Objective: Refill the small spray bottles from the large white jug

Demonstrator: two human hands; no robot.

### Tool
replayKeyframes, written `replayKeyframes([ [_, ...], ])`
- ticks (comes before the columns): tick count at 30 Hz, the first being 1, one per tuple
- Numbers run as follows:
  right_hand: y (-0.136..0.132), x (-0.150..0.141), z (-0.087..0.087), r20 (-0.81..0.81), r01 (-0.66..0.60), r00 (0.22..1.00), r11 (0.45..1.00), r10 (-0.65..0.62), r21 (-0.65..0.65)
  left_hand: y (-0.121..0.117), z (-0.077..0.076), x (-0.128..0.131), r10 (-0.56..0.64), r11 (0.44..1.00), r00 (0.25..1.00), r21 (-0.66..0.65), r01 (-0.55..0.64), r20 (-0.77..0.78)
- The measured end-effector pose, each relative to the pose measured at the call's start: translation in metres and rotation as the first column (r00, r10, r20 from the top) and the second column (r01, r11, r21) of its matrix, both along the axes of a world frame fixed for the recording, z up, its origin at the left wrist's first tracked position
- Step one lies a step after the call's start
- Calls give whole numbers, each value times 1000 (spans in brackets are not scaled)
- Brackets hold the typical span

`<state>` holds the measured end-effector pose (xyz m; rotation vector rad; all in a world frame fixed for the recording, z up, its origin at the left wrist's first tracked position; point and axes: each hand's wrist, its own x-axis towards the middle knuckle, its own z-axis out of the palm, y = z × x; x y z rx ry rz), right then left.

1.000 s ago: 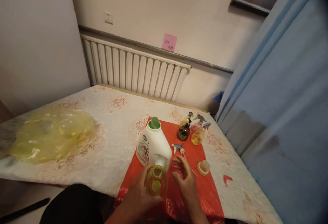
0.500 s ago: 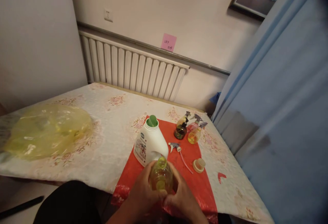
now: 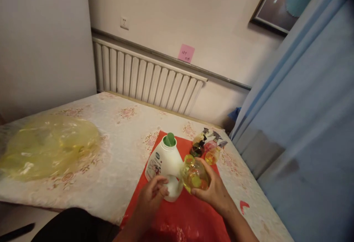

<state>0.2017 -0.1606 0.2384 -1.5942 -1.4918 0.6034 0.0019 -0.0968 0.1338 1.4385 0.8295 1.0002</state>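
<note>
Head view — right fingers (image 3: 207, 167) grip one yellow bottle (image 3: 195, 175) — left fingers (image 3: 159, 180) half-open near one jug (image 3: 166, 160).

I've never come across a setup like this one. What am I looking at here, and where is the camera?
There is no machine: these are a person's two bare hands, filmed by one camera worn on the head, looking forward and down. The right hand holds a see-through yellow bottle with an uncapped neck. The left hand, fingers curled, is by the white jug, which has a green spout; whether they touch is unclear. The jug stands on a red sheet over a floral cloth. Several spray bottles stand beyond; a yellow plastic bag lies at left.
</note>
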Motion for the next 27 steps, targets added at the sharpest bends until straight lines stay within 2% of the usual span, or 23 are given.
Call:
replayKeyframes([
  [2, 12, 5, 16, 101, 20, 995, 999, -23, 32, 21, -8, -9, 173, 985, 985, -23, -172, 24],
  [4, 24, 8, 29, 200, 32, 979, 997, -46, 69, 45, -18, -18, 328, 945, 944, -28, -327, 38],
  [6, 36, 10, 39, 274, 32, 960, 994, -59, 101, 68, -28, -24, 428, 904, 903, -23, -427, 32],
  [8, 46, 11, 46, 337, 15, 940, 991, -58, 130, 86, -38, -26, 459, 888, 888, 3, -459, 8],
  [13, 64, 14, 55, 500, -72, 866, 986, -13, 151, 110, -64, -29, 420, 901, 905, 142, -409, -58],
  [16, 69, 14, 60, 569, -89, 822, 988, 0, 128, 114, -77, -30, 348, 917, 934, 239, -320, -84],
  [20, 71, 10, 68, 652, -116, 758, 989, 28, 92, 117, -84, -31, 237, 938, 965, 284, -197, -114],
  [27, 75, 8, 74, 715, -122, 699, 990, 30, 77, 124, -90, -32, 206, 935, 969, 322, -152, -139],
])
